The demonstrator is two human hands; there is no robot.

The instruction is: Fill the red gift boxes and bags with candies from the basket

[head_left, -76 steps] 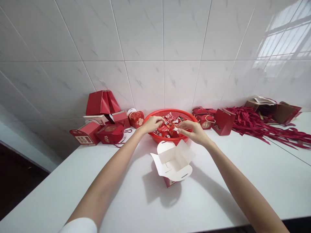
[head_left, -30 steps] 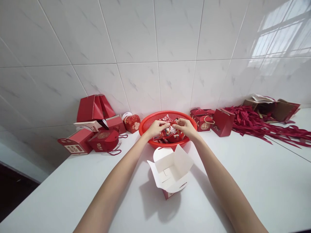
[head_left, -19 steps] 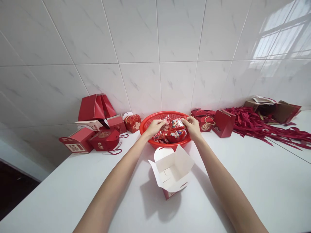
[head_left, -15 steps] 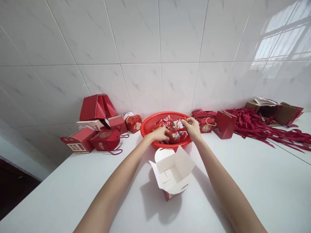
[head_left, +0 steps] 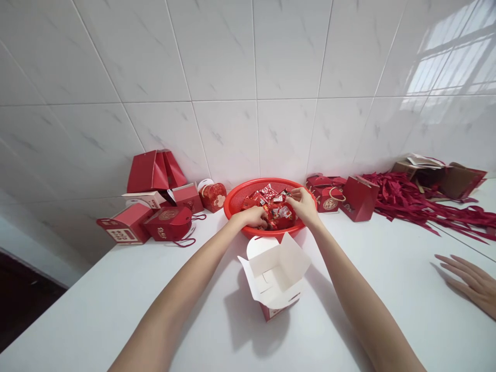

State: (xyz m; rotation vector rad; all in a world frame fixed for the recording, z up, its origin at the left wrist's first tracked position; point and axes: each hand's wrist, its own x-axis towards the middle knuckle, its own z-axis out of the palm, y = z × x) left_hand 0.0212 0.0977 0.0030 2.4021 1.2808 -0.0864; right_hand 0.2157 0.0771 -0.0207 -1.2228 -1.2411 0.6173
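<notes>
I work with both hands in a round red plastic basket (head_left: 241,195), its perforated wall sloping up around a heap of small, crinkled, glossy candy packets (head_left: 282,212), red with white and dark markings. My left hand (head_left: 252,217) dips into the near left of the heap, fingers curled down; whether it grips a packet, I cannot tell. My right hand (head_left: 304,204) reaches in over the right rim, fingers bent and close together; their tips are too small to show whether they pinch anything. Just in front of the basket, a paperboard box (head_left: 271,263) stands upright on the smooth white table (head_left: 194,330), red outside and white inside, its flaps splayed, its slotted base in view.

To my left sit a peaked red box (head_left: 145,173), a dark red box with a gold emblem (head_left: 168,225) and a looped cord, and a patterned red box (head_left: 213,197) with a rounded white flap. On the right stand a rope-handled red box (head_left: 327,200), a tapering red box (head_left: 360,199) and tangled crimson ribbons (head_left: 403,199) beside a brown cardboard box (head_left: 461,181). Another person's hand (head_left: 470,281) extends over the table at far right, fingers outstretched.
</notes>
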